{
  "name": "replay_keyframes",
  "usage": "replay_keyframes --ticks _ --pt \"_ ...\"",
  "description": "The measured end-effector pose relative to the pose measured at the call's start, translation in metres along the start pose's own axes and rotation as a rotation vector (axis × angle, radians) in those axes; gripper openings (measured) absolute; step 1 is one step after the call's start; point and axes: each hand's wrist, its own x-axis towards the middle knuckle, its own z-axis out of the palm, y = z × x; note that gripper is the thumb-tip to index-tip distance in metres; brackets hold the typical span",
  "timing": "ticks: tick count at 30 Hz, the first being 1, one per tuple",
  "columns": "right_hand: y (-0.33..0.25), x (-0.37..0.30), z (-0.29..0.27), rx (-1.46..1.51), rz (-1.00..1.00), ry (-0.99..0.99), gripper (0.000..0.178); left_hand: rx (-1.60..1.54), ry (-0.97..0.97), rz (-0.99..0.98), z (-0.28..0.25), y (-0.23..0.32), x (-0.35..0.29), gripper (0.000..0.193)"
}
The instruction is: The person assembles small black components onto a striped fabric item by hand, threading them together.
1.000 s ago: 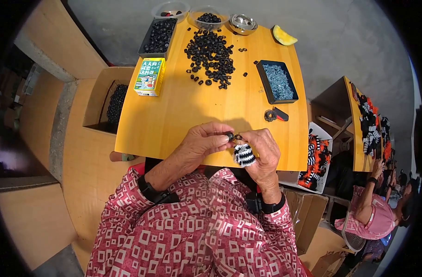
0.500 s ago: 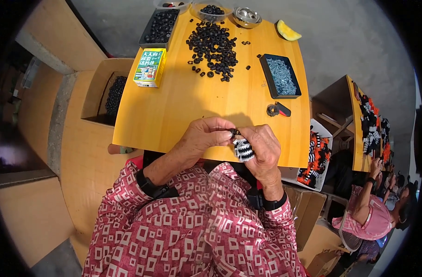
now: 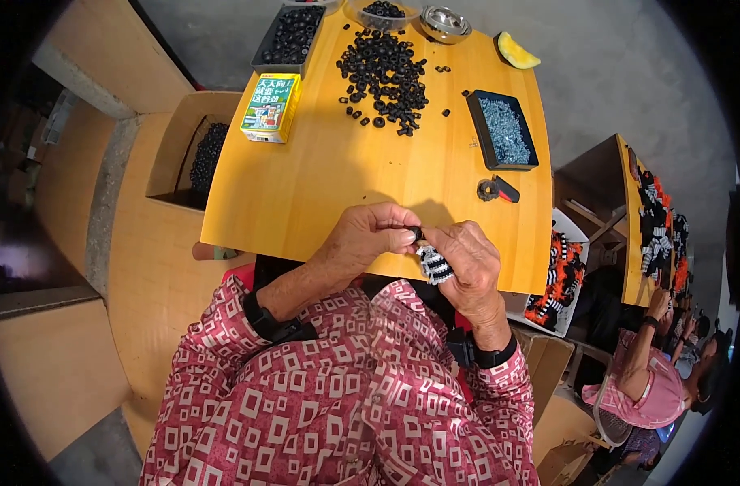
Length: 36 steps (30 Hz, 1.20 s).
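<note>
Above the near edge of the table my two hands meet fingertip to fingertip. Between the thumb and index finger of my left hand (image 3: 366, 241) is a small round black part (image 3: 416, 233), mostly hidden by the fingertips. My right hand (image 3: 470, 263) is closed around a black-and-white striped knitted piece (image 3: 435, 265), which hangs below its thumb. The top of that piece lies against the black part; whether they are joined I cannot tell. Beyond my hands, a loose pile of small black round parts (image 3: 382, 73) covers the far middle of the table.
On the wooden table (image 3: 297, 194) are a yellow-green box (image 3: 271, 108), a black tray of blue-grey bits (image 3: 503, 130), a dark ring beside a red-black tool (image 3: 506, 190), a metal bowl (image 3: 445, 25) and a melon slice (image 3: 517, 50). Co-workers sit at right, near a white bin (image 3: 558, 271).
Both hands stay together over the near table edge. The striped piece has tilted slightly and my right fingers have shifted around it; the whole view has moved a little.
</note>
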Motion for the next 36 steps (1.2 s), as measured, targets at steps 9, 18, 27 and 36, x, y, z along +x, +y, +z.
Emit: replay_keyframes --ticks 9,18,27,36 --pt "0.005 0.006 -0.007 -0.114 -0.155 -0.185 0.046 -0.052 0.064 -0.024 -0.003 -0.01 0.0 0.023" --pt "0.004 -0.009 0.019 0.01 0.019 -0.023 0.038 -0.057 0.125 -0.023 -0.002 -0.017 0.002 0.022" --pt "-0.001 -0.014 0.037 -0.124 0.063 0.151 0.044 -0.093 0.137 -0.117 -0.003 -0.008 0.003 0.023" --pt "-0.001 -0.015 0.034 -0.129 0.074 0.079 0.044 0.091 0.036 -0.128 -0.009 0.001 0.007 0.025"
